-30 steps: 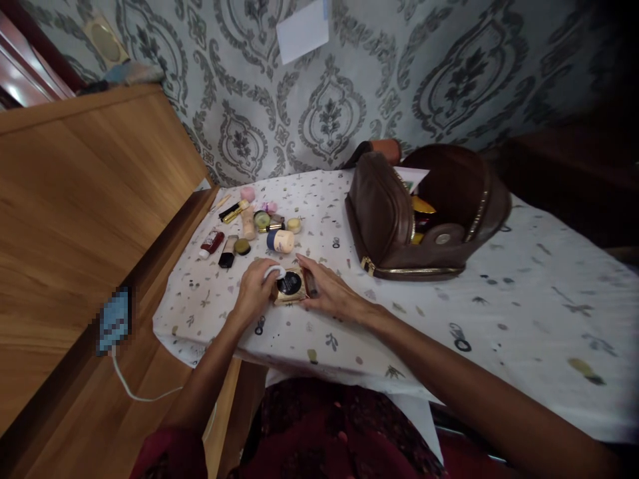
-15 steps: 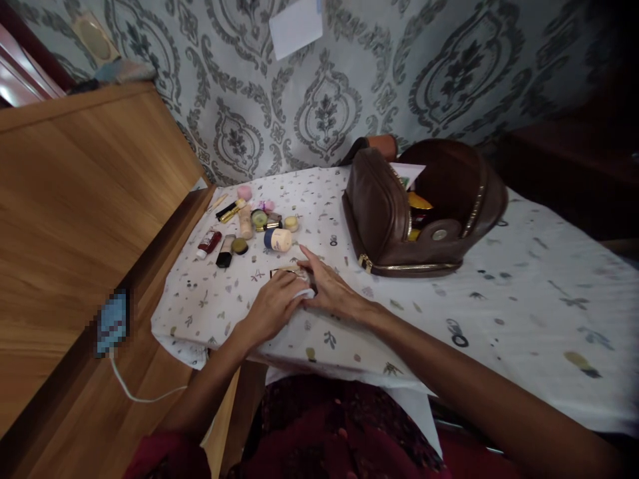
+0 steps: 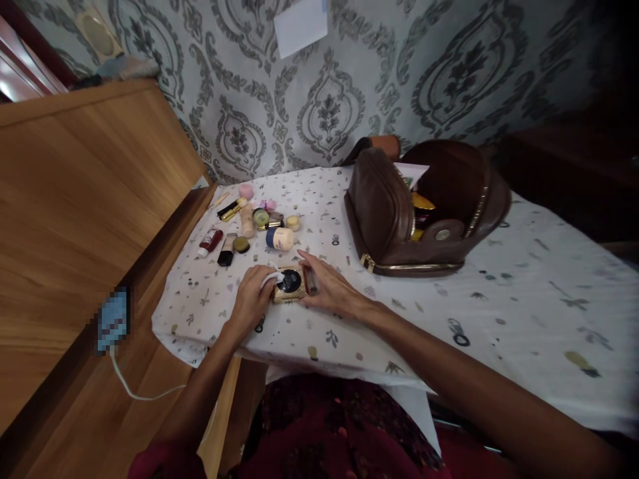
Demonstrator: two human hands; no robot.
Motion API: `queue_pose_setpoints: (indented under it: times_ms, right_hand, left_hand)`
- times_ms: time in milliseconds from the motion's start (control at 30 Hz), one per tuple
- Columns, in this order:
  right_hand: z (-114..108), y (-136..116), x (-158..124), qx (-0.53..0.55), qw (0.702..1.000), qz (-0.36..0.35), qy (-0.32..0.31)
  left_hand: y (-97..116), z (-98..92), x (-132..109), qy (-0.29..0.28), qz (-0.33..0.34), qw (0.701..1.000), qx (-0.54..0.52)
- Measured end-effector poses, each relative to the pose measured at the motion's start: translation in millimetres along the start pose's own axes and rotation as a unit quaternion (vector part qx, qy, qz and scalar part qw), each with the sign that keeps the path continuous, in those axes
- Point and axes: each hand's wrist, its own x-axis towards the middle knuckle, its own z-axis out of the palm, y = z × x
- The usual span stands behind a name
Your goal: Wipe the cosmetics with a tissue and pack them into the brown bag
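Note:
A small gold compact (image 3: 289,284) with a round black centre lies on the patterned tablecloth (image 3: 499,313) near the front edge. My left hand (image 3: 252,296) is closed on a small white wipe (image 3: 272,277), pressed against the compact's left edge. At the compact's right side rests my right hand (image 3: 327,286), its fingers curled against the case and holding it in place.
Several small cosmetics lie at the table's back left, among them a red tube (image 3: 210,241) and a cream jar (image 3: 280,239). An open brown bag (image 3: 424,213) stands behind the hands. A wooden cabinet (image 3: 74,199) flanks the left; a phone (image 3: 114,319) with cable lies on it.
Half a second ago my left hand covered the compact with the wipe; it has slid back to the left edge, so the black centre shows again. My right hand stayed.

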Motion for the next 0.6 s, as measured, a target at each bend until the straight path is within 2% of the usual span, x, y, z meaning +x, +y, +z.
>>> queue_pose_setpoints:
  times_ms: [100, 200, 400, 500, 600]
  right_hand:
    - [-0.2, -0.6, -0.6, 0.002, 1.000, -0.004, 0.004]
    - [-0.2, -2.5, -1.4, 0.010, 1.000, -0.015, 0.022]
    - [-3.1, -9.6, -5.9, 0.014, 0.994, -0.098, 0.045]
    - [-17.7, -17.2, -9.8, -0.018, 0.992, -0.120, 0.038]
    - [-53.3, -32.9, -17.4, -0.060, 0.987, -0.147, 0.032]
  left_hand:
    - [3.3, 4.1, -2.6, -0.004, 0.008, 1.000, 0.017]
    - [10.6, 6.1, -15.1, 0.012, 0.025, 0.999, 0.018]
    - [22.4, 6.4, -42.4, 0.036, 0.064, 0.997, 0.019]
    - [12.8, 8.8, -47.3, 0.036, 0.098, 0.994, 0.026]
    - [-3.1, 13.0, -48.0, 0.032, 0.156, 0.987, 0.038]
